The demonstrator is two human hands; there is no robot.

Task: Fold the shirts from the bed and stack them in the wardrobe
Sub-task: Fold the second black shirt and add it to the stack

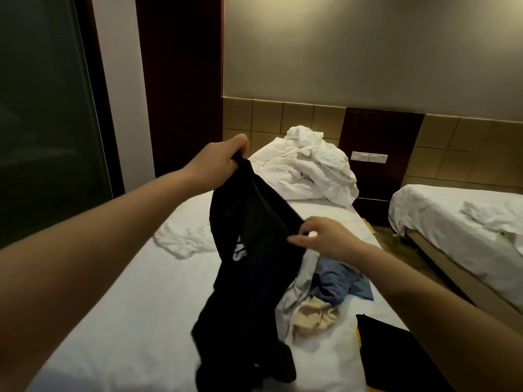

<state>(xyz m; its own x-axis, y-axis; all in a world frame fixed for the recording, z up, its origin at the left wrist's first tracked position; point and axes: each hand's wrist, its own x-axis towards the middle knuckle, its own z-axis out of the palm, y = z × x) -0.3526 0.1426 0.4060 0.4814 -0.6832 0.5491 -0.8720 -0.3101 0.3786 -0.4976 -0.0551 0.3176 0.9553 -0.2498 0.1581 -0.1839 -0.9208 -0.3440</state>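
A black shirt (249,267) with white lettering hangs above the bed (135,321), its lower end trailing onto the sheet. My left hand (223,161) grips its top edge, raised high. My right hand (322,236) pinches the shirt's right edge, lower and nearer the bed's right side. On the sheet under my right arm lie a blue shirt (339,284), a beige garment (314,314) and a pale grey one (297,290) in a loose pile. A folded black item (390,355) sits at the bed's near right corner.
A crumpled white duvet (308,168) fills the head of the bed. A white cloth (181,239) lies on the left of the sheet. A second bed (458,219) stands to the right across a narrow floor gap. A dark glass door (42,123) is at left.
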